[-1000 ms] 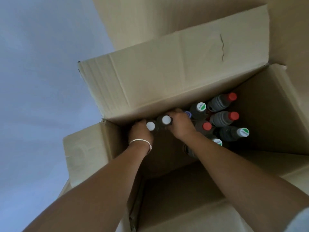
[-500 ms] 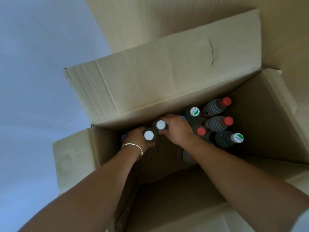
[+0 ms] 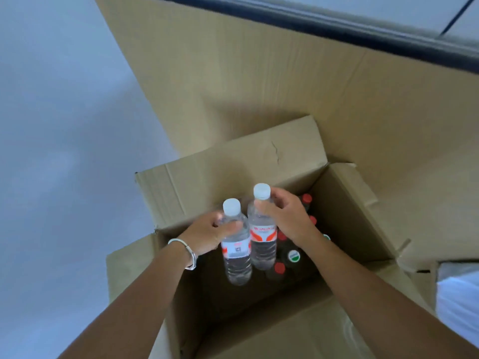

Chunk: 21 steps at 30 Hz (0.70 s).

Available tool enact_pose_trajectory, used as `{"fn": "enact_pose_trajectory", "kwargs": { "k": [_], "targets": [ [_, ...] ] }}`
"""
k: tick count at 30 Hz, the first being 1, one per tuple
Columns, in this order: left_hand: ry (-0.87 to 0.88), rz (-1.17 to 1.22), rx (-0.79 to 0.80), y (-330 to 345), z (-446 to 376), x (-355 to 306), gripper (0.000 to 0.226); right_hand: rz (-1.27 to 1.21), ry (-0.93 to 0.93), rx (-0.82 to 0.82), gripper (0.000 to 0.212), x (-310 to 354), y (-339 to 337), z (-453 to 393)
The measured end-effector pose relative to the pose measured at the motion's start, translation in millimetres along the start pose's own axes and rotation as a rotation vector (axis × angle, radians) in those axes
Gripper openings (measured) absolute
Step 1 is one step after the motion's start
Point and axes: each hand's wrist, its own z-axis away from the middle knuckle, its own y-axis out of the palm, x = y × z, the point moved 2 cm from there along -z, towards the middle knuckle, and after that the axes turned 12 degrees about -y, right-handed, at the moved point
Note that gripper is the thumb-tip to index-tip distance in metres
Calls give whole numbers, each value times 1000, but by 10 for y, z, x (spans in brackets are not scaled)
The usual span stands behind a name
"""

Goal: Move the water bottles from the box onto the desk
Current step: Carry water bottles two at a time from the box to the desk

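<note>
the task looks to be at an early stage: no bottle stands on the counter in this view, and the counter itself i cannot clearly see. going from the left, the left hand (image 3: 207, 235) has its grip clamped around the shoulder of a clear white-capped bottle (image 3: 235, 244), held above the open box (image 3: 344, 211). just beside it, touching or almost, the right hand (image 3: 287, 216) pinches the neck of a second white-capped bottle (image 3: 261, 229), also lifted above the rim. both grips are closed on their bottles. at the right side inside the box, several dark bottles with red caps (image 3: 280, 268) and a green-white cap (image 3: 294, 256) are left to move.
</note>
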Motion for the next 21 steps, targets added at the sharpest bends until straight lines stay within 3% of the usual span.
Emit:
{"fn": "enact_pose_trajectory", "kwargs": {
  "k": [3,8,14,21],
  "targets": [
    [71,149,36,88,208,-311,11,-156,7,-86,11,305,-121,82],
    [208,234,21,181,449,-612,45,-378,18,-65,17,728,-245,219],
    [321,333,104,344,695,-819,26,-531,57,-61,22,996,-355,425],
    [352,362,308,473,973,-942,34,-471,7,-203,28,1229,-451,749]
  ]
}}
